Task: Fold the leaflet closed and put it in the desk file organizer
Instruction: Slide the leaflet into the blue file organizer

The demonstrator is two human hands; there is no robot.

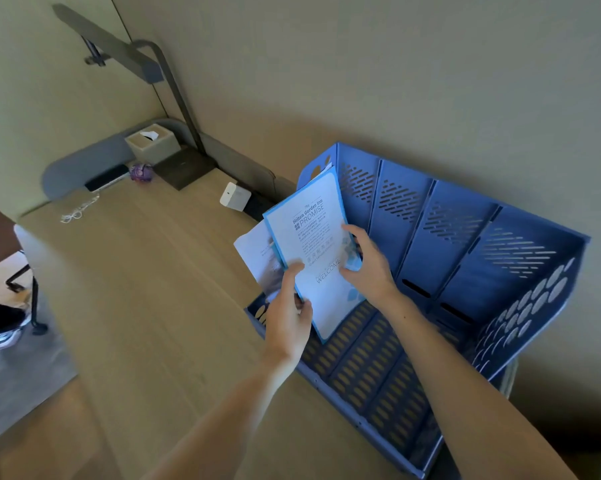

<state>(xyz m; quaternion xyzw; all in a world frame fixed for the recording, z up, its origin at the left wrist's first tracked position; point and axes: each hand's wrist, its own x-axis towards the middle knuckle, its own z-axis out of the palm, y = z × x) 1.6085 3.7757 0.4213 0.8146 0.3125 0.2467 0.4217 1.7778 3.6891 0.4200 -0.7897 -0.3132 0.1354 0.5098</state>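
Observation:
A pale blue leaflet (313, 237) with printed text, "PROMISE" and "WELCOME", is held over the leftmost slot of the blue file organizer (465, 258). It is partly unfolded: a white panel sticks out to the left behind the front panel. My left hand (288, 317) grips its lower left edge, thumb on the front. My right hand (365, 261) holds its right edge. The leaflet's lower corner reaches down inside the organizer's front part.
The organizer stands on a wooden desk (146, 289) against the wall. At the back left are a tissue box (152, 142), a desk lamp (181, 109), a purple ball (140, 172), a white cube (235, 196) and a white cable (75, 211). A chair (22, 271) stands left.

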